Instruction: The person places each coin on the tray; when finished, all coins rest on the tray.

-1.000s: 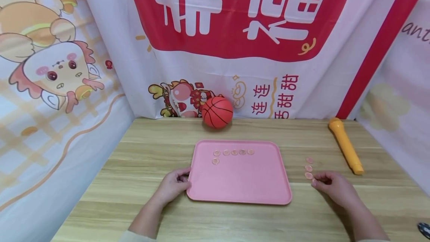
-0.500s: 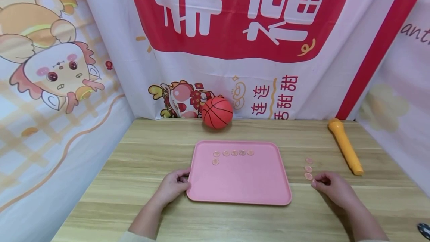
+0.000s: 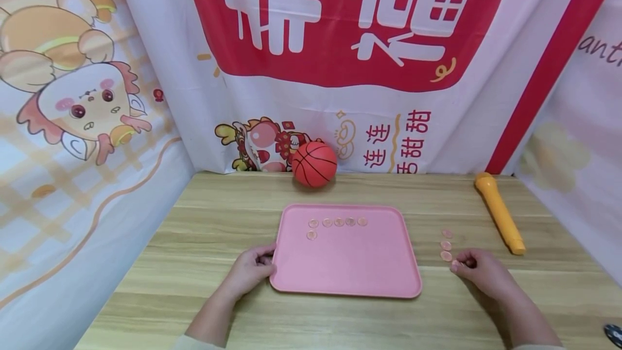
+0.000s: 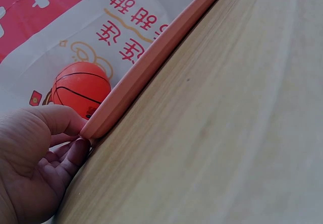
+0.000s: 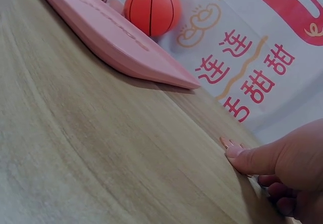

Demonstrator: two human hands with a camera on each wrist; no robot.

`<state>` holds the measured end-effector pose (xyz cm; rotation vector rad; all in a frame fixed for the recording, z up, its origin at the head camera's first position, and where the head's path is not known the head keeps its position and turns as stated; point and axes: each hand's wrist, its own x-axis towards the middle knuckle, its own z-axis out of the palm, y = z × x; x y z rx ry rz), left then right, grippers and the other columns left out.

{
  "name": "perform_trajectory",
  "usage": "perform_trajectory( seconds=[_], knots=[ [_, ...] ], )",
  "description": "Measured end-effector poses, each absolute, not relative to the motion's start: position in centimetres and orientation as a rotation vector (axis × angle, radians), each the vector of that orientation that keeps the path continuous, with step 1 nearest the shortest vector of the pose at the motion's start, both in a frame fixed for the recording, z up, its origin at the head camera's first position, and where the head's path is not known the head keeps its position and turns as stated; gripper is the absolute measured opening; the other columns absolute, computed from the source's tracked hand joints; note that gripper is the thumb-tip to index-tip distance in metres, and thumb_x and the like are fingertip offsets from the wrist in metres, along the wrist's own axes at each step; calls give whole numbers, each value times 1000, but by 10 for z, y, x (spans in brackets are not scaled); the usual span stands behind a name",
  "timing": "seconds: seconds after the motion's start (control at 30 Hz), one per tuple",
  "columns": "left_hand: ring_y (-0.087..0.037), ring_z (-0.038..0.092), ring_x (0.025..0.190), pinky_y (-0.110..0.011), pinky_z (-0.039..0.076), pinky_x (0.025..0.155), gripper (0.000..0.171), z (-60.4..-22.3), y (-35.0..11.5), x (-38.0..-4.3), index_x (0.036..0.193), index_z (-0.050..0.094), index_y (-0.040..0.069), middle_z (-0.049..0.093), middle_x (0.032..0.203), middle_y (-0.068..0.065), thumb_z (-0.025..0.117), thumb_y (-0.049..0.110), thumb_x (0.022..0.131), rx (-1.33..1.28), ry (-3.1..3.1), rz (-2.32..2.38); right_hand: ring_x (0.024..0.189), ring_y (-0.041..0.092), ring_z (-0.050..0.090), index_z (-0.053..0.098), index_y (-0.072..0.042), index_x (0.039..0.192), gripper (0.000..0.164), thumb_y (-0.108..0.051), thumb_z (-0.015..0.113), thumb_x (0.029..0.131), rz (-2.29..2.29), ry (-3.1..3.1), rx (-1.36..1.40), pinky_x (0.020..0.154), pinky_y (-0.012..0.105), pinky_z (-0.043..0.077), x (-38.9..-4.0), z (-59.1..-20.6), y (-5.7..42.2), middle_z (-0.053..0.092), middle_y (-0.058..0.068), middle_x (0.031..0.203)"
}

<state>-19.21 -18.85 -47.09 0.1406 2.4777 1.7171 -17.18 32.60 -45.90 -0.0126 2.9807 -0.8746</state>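
A pink rectangular tray [image 3: 345, 263] lies on the wooden table, with a row of several small copper-coloured coins [image 3: 339, 222] near its far edge. One more coin [image 3: 311, 235] sits below the row's left end. My left hand [image 3: 252, 269] grips the tray's left edge between thumb and fingers, seen close in the left wrist view. Right of the tray, three coins [image 3: 446, 245] form a short column on the wood. At its near end my right hand [image 3: 483, 273] pinches a coin low at the table, mostly hidden by the thumb and fingers.
A red toy basketball [image 3: 314, 164] stands behind the tray, against the printed cloth [image 3: 301, 91]. At the right lies a yellow toy microphone [image 3: 500, 214], beyond the right hand. A dark round object [image 3: 614, 335] shows at the lower right edge of the wooden table [image 3: 311, 320].
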Motion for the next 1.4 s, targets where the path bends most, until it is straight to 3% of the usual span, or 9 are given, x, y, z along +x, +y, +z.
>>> perform_trajectory(
  seconds=[0.3, 0.53, 0.7, 0.8, 0.93, 1.0, 1.07, 1.23, 1.4],
  knots=[
    [-10, 56, 78, -17, 49, 65, 60, -471, -189, -192, 133, 52, -12, 65, 94, -14, 68, -3, 75, 139, 2486, 1706, 72, 7, 47, 59, -6, 95, 25, -25, 73, 86, -941, 3024, -64, 63, 23, 39, -170, -463, 324, 57, 1, 82],
    [-8, 56, 77, -18, 49, 66, 61, -471, -189, -193, 132, 53, -12, 64, 92, -12, 68, -1, 75, 155, 2494, 1696, 70, 4, 52, 60, -2, 106, 28, -28, 62, 96, -1221, 2867, 50, 62, 21, 45, -170, -463, 318, 59, 2, 81],
    [-7, 56, 75, -18, 49, 65, 61, -471, -189, -193, 132, 52, -12, 65, 89, -12, 68, -1, 75, 165, 2498, 1691, 79, 1, 63, 55, 7, 129, 46, -26, 60, 97, -1580, 2633, 152, 71, 21, 56, -172, -458, 309, 70, 0, 96],
    [-8, 56, 75, -18, 49, 65, 61, -470, -189, -193, 133, 52, -12, 65, 88, -11, 68, -2, 75, 161, 2493, 1689, 83, 0, 67, 51, 10, 133, 52, -25, 62, 96, -1690, 2563, 146, 75, 21, 57, -173, -453, 301, 71, 7, 106],
    [-9, 56, 76, -18, 49, 65, 60, -469, -189, -193, 133, 52, -12, 65, 89, -13, 68, -2, 76, 154, 2490, 1694, 89, -2, 66, 45, 16, 136, 56, -18, 63, 95, -1765, 2508, 29, 79, 20, 57, -174, -448, 291, 46, 30, 141],
    [-10, 57, 76, -18, 49, 65, 60, -470, -189, -193, 133, 52, -12, 65, 89, -13, 68, -2, 75, 149, 2491, 1696, 90, -4, 63, 44, 15, 137, 56, -16, 63, 94, -1761, 2506, -16, 80, 20, 56, -175, -446, 286, 37, 34, 145],
    [-10, 57, 76, -18, 49, 65, 60, -470, -188, -194, 133, 52, -12, 65, 89, -12, 68, -2, 75, 143, 2494, 1694, 89, -5, 62, 45, 12, 138, 56, -17, 65, 93, -1712, 2541, -42, 79, 20, 56, -177, -443, 282, 47, 30, 138],
    [-9, 57, 76, -18, 49, 65, 60, -472, -189, -195, 133, 53, -11, 65, 90, -12, 68, -2, 75, 138, 2496, 1693, 89, -2, 63, 49, 4, 139, 59, -23, 69, 91, -1642, 2569, -68, 79, 19, 54, -185, -435, 269, 66, 6, 108],
    [-9, 56, 77, -17, 49, 65, 61, -471, -189, -195, 133, 52, -11, 65, 94, -15, 68, -3, 75, 155, 2481, 1704, 89, 0, 64, 50, 4, 138, 59, -20, 71, 88, -1680, 2536, -100, 78, 21, 55, -194, -431, 250, 67, 8, 107]
  ],
)
